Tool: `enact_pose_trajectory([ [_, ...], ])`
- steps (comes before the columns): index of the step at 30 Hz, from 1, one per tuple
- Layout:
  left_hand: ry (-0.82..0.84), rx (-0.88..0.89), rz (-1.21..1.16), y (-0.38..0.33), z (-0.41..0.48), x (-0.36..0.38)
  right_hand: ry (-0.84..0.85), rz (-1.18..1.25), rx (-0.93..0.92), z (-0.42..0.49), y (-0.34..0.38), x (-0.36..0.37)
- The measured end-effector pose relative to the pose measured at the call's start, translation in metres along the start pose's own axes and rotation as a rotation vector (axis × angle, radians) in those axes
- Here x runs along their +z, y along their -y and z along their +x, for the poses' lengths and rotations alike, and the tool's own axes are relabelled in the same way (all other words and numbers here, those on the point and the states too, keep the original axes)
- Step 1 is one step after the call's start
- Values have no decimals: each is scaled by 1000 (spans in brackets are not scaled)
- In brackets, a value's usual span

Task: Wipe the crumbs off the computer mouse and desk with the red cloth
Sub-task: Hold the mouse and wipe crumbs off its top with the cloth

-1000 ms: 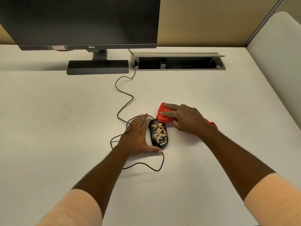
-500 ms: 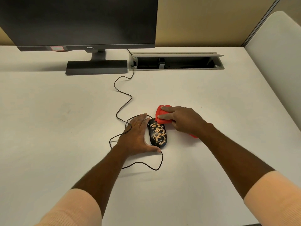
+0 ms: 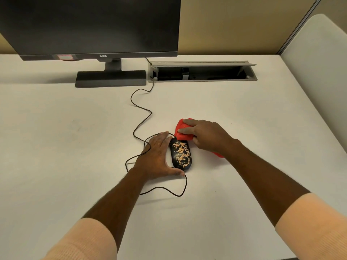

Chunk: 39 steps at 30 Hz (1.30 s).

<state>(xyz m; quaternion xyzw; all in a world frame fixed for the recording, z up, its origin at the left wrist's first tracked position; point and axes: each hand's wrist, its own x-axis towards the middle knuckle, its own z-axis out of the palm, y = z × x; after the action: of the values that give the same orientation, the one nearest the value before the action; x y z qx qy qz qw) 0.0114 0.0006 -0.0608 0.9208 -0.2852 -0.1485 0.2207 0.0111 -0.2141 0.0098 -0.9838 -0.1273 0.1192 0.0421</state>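
Observation:
A black computer mouse (image 3: 181, 156) lies on the white desk (image 3: 244, 119), its top scattered with tan crumbs. My left hand (image 3: 156, 158) cups its left side, thumb curled round the near end. My right hand (image 3: 204, 136) presses on a bunched red cloth (image 3: 181, 128) just beyond and right of the mouse. The cloth's near edge touches the mouse's far end. A strip of the cloth shows under my right wrist.
The mouse cable (image 3: 142, 117) loops around my left hand and runs back to an open cable tray (image 3: 201, 72). A dark monitor (image 3: 90, 25) on its stand (image 3: 110, 78) fills the back left. A white partition (image 3: 319, 62) borders the right edge.
My right hand has bunched the red cloth and slid it left and nearer, up against the far end of the mouse. The left hand has stayed on the mouse.

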Motion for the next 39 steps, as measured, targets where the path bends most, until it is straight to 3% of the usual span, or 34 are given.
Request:
enact_pose_trajectory([
  [5, 6, -1, -13, -1, -1, -1, 55, -2, 34, -6, -6, -2],
  [13, 8, -2, -12, 0, 0, -1, -28, 39, 57, -3, -3, -3],
  [21, 0, 5, -13, -2, -1, -3, 51, 27, 53, -9, -2, -4],
  [28, -6, 4, -6, -2, -2, -2, -18, 33, 83, -10, -1, -5],
  [39, 1, 17, -2, 2, 3, 1, 6, 35, 127, -22, 11, 1],
])
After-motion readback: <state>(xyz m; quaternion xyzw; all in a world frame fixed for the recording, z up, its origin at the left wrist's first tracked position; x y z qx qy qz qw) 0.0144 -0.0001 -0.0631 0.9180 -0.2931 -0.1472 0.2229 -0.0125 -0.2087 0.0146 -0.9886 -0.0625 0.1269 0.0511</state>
